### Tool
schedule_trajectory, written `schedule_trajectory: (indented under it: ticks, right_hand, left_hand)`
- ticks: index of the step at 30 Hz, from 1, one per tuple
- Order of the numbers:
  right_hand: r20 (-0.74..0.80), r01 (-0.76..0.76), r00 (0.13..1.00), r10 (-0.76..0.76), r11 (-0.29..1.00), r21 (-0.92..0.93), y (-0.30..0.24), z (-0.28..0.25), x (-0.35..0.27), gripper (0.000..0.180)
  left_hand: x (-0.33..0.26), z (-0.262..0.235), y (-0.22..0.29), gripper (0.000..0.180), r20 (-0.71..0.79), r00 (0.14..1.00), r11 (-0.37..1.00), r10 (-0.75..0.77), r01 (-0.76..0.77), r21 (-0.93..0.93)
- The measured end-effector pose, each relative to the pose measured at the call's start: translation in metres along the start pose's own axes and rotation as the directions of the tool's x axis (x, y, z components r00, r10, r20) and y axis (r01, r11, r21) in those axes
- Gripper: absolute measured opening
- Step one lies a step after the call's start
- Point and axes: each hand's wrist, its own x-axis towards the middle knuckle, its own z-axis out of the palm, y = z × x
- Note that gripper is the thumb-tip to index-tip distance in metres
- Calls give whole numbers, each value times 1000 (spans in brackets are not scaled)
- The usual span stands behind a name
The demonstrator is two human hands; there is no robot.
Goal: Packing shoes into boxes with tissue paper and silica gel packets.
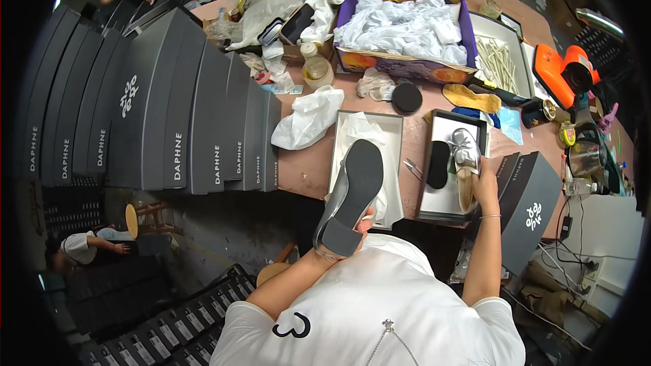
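Observation:
My left hand (pixel 367 221) is wrapped round a silver shoe (pixel 359 176), its black sole and block heel turned toward me. Most of that hand is hidden behind the shoe. A second silver shoe (pixel 466 150), with a tan inside, is in the grip of my right hand (pixel 485 185) over an open dark shoebox (pixel 422 211). Beside it in the box lies a black sole-shaped piece (pixel 438 165). Below the left shoe sits a pale open box part (pixel 396 137) with white tissue paper (pixel 363 126) in it. A pair of tweezers (pixel 412 168) lies between the boxes.
Dark shoeboxes (pixel 159 108) stand in a tall row at left; more (pixel 536 213) lean at right. Behind are a purple carton (pixel 407 61) of crumpled white paper, a bottle (pixel 316 68), a round black lid (pixel 407 98) and an orange tool (pixel 559 74). Another person (pixel 81 249) is at far left.

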Motion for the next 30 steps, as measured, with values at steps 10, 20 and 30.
schedule_trajectory:
  ticks: [10,20,30]
  right_hand:
    - [223,204,820,-527,633,747,-177,-35,-62,46]
    - [195,427,494,-847,432,795,-219,-6,-116,72]
    - [174,517,503,-846,456,725,-193,-14,-108,56]
  left_hand:
    - [-8,2,33,52,-136,944,871,301,-214,442]
    - [-11,-8,45,53,169,929,827,329,-370,424]
    - [-6,16,25,73,-65,946,822,319,-242,515]
